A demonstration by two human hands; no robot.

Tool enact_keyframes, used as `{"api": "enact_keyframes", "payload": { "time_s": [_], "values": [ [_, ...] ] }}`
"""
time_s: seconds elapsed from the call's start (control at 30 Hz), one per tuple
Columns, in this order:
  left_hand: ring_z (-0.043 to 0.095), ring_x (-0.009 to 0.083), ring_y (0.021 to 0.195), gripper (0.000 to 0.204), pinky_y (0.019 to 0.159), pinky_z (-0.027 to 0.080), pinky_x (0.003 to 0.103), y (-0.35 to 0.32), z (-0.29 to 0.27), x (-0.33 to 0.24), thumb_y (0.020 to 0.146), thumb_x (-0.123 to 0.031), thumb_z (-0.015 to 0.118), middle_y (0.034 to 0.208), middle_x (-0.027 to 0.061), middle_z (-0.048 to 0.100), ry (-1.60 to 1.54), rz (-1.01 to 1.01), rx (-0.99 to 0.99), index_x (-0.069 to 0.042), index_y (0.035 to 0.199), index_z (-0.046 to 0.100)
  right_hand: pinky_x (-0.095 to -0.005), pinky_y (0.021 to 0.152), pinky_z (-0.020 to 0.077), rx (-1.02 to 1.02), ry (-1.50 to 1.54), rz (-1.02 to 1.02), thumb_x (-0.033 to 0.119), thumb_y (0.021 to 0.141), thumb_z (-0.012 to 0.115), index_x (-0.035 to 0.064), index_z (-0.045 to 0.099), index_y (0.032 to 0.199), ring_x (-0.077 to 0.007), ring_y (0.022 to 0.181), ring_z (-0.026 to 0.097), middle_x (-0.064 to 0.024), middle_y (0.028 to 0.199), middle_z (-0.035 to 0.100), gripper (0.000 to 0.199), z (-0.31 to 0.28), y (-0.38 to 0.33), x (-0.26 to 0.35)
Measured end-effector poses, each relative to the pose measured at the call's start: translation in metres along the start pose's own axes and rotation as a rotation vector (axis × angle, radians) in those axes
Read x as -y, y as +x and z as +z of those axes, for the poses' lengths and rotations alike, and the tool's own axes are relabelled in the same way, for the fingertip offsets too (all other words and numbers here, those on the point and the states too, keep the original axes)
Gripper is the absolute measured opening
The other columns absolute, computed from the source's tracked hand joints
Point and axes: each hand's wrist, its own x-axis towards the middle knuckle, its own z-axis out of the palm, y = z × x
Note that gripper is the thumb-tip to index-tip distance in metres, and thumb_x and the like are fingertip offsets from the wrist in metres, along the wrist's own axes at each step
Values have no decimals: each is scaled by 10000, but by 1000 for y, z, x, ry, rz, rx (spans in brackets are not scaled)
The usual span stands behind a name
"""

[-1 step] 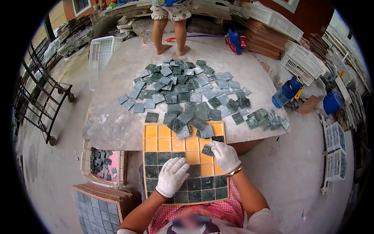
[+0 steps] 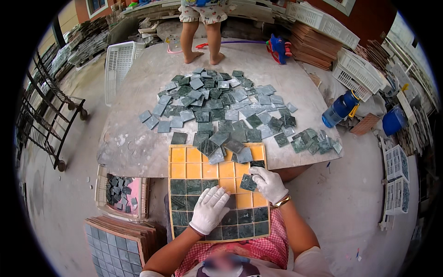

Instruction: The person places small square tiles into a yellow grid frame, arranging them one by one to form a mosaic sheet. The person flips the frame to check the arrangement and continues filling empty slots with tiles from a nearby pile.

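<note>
Closest in, both gloved hands are over a yellow grid tray [image 2: 184, 159] that sits half on the lap and half on the surface [image 2: 134, 147]. The left hand [image 2: 210, 210] lies flat and released on the dark green tiles already set in the tray's lower rows, holding nothing. The right hand [image 2: 270, 183] has its grip pinched on one green tile [image 2: 248, 183], just above an empty yellow cell near the tray's right side. To the left on the floor there's a small basket [image 2: 100, 184] with more tiles, and a stack of grey tile sheets [image 2: 113, 244] beside it. Past the tray, a big loose tile pile [image 2: 221, 106] covers the surface. Further off: a blue jug [image 2: 339, 108], white crates [image 2: 360, 69], and someone's bare legs [image 2: 200, 39] standing at the far end.
</note>
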Motion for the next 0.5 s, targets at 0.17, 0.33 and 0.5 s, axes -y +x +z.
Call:
{"api": "enact_keyframes", "payload": {
  "time_s": [0.17, 0.33, 0.5],
  "values": [
    [448, 325, 1244, 533, 1052, 313, 475, 0, 13, -7, 735, -226, 690, 1286, 136, 531, 40, -42, 59, -46, 1218, 553, -325, 802, 510, 162, 60, 80, 86, 881, 549, 5, 619, 1072, -279, 928, 652, -160, 1005, 667, 219, -1, -17, -14],
    [460, 302, 1229, 596, 1045, 321, 471, -2, 13, -8, 702, -242, 708, 1292, 118, 529, 114, -26, 82, -44, 1238, 539, -370, 761, 506, 95, -265, -212, 164, 805, 638, 53, 629, 1008, -282, 890, 613, -104, 985, 604, 231, 16, -31, -18],
    [422, 335, 1268, 649, 1058, 289, 501, -16, 13, -20, 724, -253, 696, 1349, 156, 477, 40, -2, 121, -39, 1300, 489, -375, 764, 504, 227, -466, -131, 215, 790, 660, 78, 594, 1091, -280, 882, 609, -95, 1050, 570, 337, 25, -46, -10]
  ]
}}
